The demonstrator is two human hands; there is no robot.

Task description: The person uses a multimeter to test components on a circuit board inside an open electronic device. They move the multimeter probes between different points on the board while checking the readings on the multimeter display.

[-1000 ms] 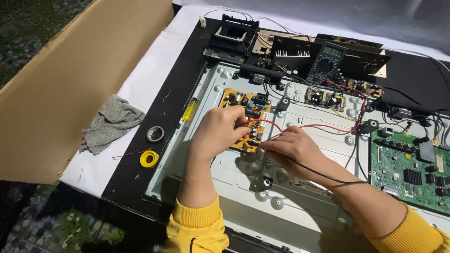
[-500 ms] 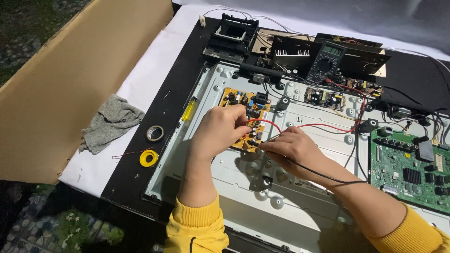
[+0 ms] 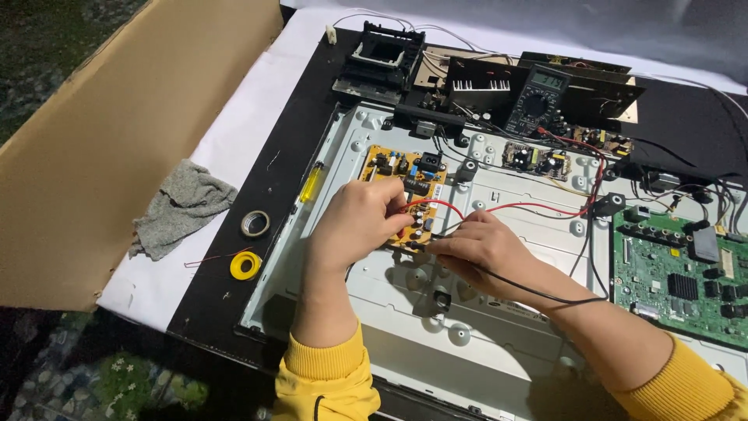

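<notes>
head | L hand (image 3: 358, 222) + R hand (image 3: 475, 249) on yellow board (image 3: 397, 175) | probes prob touching

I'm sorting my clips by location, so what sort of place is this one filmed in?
Probably a makeshift electronics repair spot. A flat screen's metal back panel lies open with a yellow circuit board under the left hand and right hand, a multimeter behind, and tape rolls beside.

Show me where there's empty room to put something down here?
Bare spots: the white cloth between the cardboard sheet and the black panel edge, above the grey rag; also the metal back plate below both hands. It is crowded around the yellow circuit board, multimeter and green board.
</notes>
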